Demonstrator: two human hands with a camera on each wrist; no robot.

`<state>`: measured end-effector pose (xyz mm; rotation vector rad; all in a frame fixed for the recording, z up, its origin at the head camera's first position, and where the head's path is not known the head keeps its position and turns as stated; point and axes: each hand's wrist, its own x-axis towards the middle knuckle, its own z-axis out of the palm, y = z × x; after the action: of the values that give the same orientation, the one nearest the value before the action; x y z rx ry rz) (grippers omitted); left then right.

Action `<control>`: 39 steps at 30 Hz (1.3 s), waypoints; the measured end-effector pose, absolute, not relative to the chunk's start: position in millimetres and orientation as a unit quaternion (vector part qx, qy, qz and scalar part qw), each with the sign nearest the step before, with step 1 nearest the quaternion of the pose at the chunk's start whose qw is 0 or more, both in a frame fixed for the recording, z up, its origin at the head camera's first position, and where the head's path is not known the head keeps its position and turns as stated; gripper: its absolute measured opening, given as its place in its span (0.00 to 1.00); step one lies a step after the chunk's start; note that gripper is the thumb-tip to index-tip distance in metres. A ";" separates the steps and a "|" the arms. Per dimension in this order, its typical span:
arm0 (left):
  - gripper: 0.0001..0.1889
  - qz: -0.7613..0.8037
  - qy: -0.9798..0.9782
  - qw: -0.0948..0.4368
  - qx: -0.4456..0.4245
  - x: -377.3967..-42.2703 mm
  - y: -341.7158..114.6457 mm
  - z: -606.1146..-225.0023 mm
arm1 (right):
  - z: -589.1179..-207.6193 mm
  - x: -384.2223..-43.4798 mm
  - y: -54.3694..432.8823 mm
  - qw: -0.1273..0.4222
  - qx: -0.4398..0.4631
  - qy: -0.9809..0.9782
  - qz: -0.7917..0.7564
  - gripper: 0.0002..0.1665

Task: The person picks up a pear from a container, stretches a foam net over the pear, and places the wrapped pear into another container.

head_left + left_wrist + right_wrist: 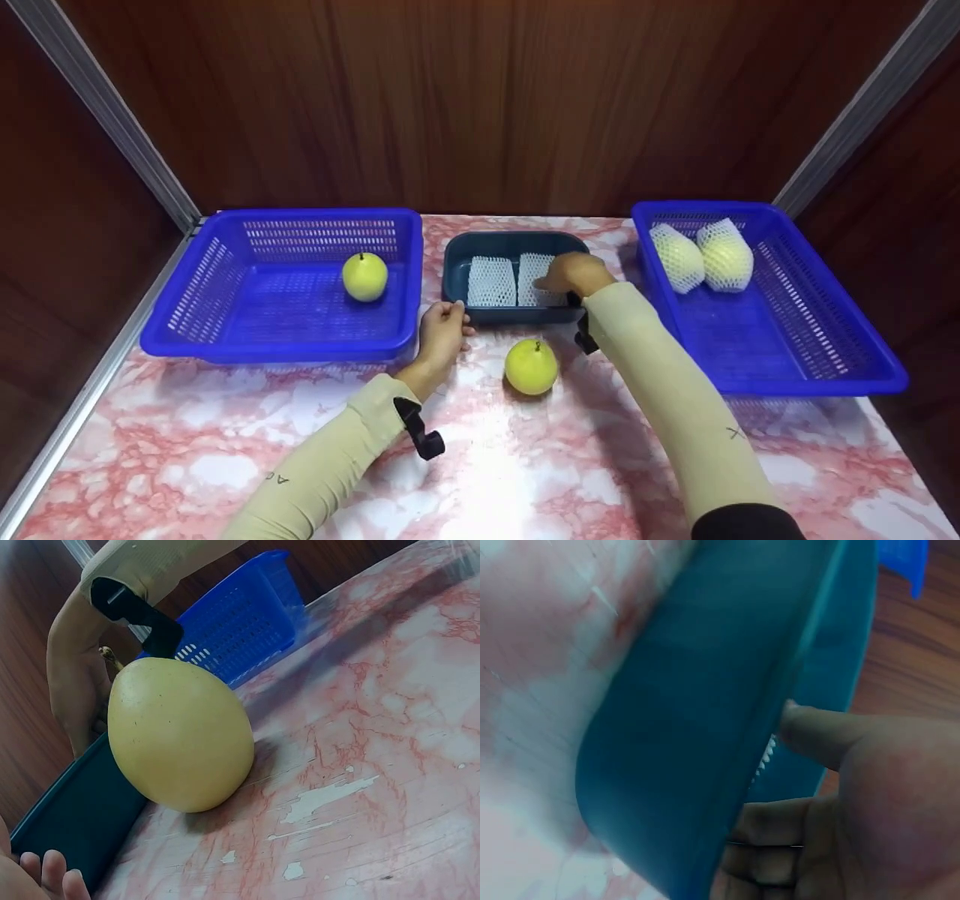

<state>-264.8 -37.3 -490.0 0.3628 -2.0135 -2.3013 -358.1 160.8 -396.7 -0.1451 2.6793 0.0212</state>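
Observation:
A dark teal bin [517, 315] holds two flat white foam nets side by side: a left net [492, 282] and a right net [531, 271]. My right hand [576, 273] reaches into the bin over the right net, partly covering it. In the right wrist view its thumb [817, 731] and fingers stand apart, with fingertips hidden behind the bin wall. My left hand [442, 330] holds the bin's near left corner, thumb at the rim and fingers curled by the outer wall. A yellow pear [531, 367], stem up, stands on the table in front of the bin.
At the left, a blue basket [285, 351] contains another yellow pear [365, 277]. On the right stands a second blue basket [810, 386] with two net-wrapped pears [724, 259] near its far left corner. Brown panels [480, 105] enclose the marbled table [225, 465].

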 end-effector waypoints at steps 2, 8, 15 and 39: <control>0.11 -0.747 -0.653 0.034 0.117 -264.5 -36.8 -490.3 | -399.5 -357.7 157.1 0.242 -0.054 0.968 0.031 0.40; 0.11 -0.749 -0.651 0.039 0.117 -264.6 -36.7 -489.8 | -405.7 -358.3 153.1 0.236 -0.049 0.969 0.053 0.36; 0.10 -0.740 -0.661 0.037 0.118 -265.3 -36.9 -490.0 | -413.5 -360.0 152.5 0.210 -0.074 0.973 0.058 0.23; 0.10 -0.737 -0.666 0.036 0.114 -264.6 -37.2 -490.9 | -403.2 -364.0 163.7 0.157 -0.034 0.986 -0.040 0.29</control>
<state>-264.6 -37.2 -490.9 0.3491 -2.0441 -2.2629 -364.0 163.7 -403.2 -0.0977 2.8230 -0.1146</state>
